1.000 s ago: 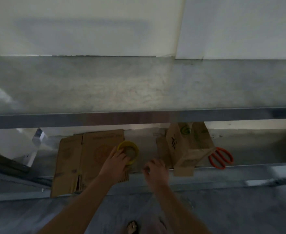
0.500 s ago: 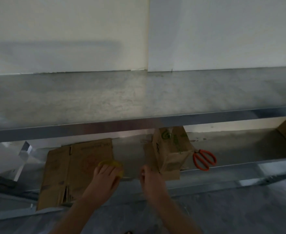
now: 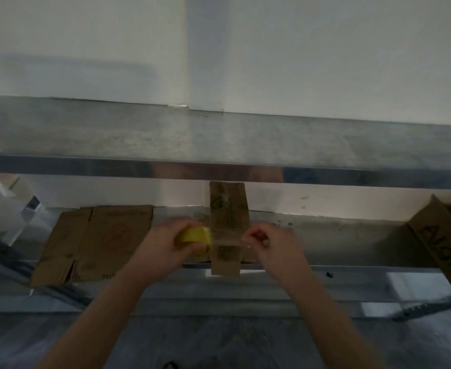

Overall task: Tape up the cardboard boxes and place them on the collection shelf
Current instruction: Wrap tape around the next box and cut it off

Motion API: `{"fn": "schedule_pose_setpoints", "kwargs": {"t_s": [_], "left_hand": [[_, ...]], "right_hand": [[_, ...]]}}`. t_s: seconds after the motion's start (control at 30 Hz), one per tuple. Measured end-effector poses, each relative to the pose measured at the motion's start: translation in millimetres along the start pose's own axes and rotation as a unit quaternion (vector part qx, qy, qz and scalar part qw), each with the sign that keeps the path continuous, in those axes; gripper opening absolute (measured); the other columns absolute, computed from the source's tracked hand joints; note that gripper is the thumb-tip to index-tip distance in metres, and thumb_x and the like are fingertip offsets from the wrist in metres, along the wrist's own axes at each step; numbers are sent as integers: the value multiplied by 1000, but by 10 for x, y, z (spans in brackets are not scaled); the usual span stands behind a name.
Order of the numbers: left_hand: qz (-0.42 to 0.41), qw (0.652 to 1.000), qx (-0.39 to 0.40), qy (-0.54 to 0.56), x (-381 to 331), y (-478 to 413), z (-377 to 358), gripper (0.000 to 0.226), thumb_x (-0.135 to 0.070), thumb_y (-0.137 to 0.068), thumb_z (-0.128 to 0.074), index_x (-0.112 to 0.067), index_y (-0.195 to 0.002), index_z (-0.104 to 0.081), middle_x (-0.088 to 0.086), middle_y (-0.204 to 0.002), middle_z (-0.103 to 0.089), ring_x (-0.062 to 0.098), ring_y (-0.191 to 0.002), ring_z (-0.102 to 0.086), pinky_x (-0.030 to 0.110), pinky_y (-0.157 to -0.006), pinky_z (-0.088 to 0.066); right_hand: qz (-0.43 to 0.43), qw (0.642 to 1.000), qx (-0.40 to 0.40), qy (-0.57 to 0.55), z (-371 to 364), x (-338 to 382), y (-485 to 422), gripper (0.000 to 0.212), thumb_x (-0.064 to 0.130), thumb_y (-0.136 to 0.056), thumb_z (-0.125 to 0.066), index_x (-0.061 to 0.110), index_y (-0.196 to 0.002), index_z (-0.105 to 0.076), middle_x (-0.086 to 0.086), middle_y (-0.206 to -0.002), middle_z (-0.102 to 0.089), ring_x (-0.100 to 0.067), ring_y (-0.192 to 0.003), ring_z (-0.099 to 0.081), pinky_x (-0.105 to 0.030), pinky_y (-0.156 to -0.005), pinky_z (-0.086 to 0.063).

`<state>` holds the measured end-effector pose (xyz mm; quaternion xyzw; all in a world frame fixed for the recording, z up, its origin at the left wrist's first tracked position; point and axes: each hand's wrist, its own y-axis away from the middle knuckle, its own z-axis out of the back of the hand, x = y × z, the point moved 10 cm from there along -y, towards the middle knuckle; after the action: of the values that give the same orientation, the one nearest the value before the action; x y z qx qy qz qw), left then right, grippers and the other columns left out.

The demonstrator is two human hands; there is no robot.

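A person stands at a metal rack and reaches both bare arms into its lower shelf [image 3: 352,235]. The left hand [image 3: 163,251] grasps a yellow tape roll [image 3: 195,235], fingers and thumb wrapped round it, just to the left of a small cardboard box [image 3: 228,209]. That box stands upright near the front lip of the lower shelf, about midway along it, with a green mark on its upper face and its nearest flap hanging over the shelf edge. The right hand [image 3: 269,243] is just to the right of the box, its fingers curled and the tips pinched together on what looks like the end of a pale, glossy strip of tape [image 3: 227,238]. The strip runs from the roll across the front of the box; motion blur hides the finer detail of the pinch. To the left, a flattened carton [image 3: 99,241] lies flat on the same shelf, its near edge reaching past the lip. Far to the right, a larger cardboard box [image 3: 442,249] with dark lettering leans tilted, well apart from the hands. Above, the upper shelf [image 3: 219,137] is a dull grey metal surface set against a white wall [image 3: 299,49]. Grey floor [image 3: 219,342] shows beneath the forearms.
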<state>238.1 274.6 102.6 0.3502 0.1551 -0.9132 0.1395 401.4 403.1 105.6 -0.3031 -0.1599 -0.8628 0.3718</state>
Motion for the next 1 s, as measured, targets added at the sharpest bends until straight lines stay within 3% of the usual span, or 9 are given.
{"fn": "schedule_pose_setpoints", "kwargs": {"t_s": [0.17,0.23,0.37,0.5,0.63,0.77,0.83,0.9,1.0], "left_hand": [[53,983,33,175,-351,-85,119,33,-46,-78,-66,-38,-109,-64,-17,-107,-64,5,-97,-60,28,-76,-56],[50,991,30,119,-373,-84,167,29,-50,-80,-68,-38,-106,-64,-17,-104,-65,2,-95,-60,25,-76,-54],[-1,980,11,-197,-286,-106,185,43,-64,-77,-62,-42,-114,-62,-23,-110,-61,-6,-93,-52,19,-74,-38],[15,989,23,-148,-199,-134,184,59,-83,-65,-52,-46,-111,-63,-27,-105,-59,-8,-91,-52,13,-71,-38],[53,998,28,16,-197,-160,220,39,-46,-63,-81,-46,-99,-64,-27,-98,-63,-8,-99,-54,9,-73,-46],[33,998,48,-35,-111,-232,200,40,-47,-69,-79,-43,-106,-64,-26,-103,-64,-6,-97,-57,9,-74,-46],[20,995,36,-95,-31,-270,159,42,-62,-73,-69,-40,-108,-66,-20,-104,-67,-3,-91,-60,18,-74,-49],[5,984,25,-174,54,-305,113,61,-82,-70,-47,-37,-107,-67,-15,-103,-69,4,-87,-62,21,-70,-48],[45,979,58,-190,280,-344,15,67,-81,-65,-47,-37,-111,-67,-13,-109,-67,7,-94,-60,23,-76,-46]], "right_hand": [[-52,980,17,-193,201,-186,-90,4,32,-87,-70,32,-84,-70,12,-83,-72,-6,-88,-66,-35,-91,-51],[-47,982,38,-181,194,-182,-90,3,30,-89,-68,29,-88,-70,11,-86,-71,-5,-88,-64,-30,-87,-49],[-28,993,56,-104,184,-168,-90,2,35,-91,-65,36,-89,-65,16,-91,-68,0,-89,-61,-21,-80,-44],[-29,996,44,-75,146,-197,-144,2,34,-92,-64,35,-91,-64,14,-93,-67,0,-90,-60,-20,-81,-43],[-46,988,23,-145,261,-297,-220,3,28,-89,-68,27,-92,-70,13,-90,-69,1,-85,-62,-11,-71,-42],[-38,988,47,-139,244,-364,-252,4,24,-88,-70,27,-86,-69,13,-85,-70,1,-80,-63,-10,-69,-41],[-37,991,40,-121,225,-408,-295,5,25,-89,-69,28,-85,-68,14,-84,-69,2,-80,-62,-13,-70,-40],[-37,994,33,-96,192,-449,-344,4,26,-90,-68,28,-86,-67,15,-84,-66,1,-82,-61,-14,-71,-41],[-51,993,46,-92,75,-524,-427,6,27,-90,-68,30,-85,-66,13,-85,-66,-3,-84,-62,-21,-79,-46]]}}
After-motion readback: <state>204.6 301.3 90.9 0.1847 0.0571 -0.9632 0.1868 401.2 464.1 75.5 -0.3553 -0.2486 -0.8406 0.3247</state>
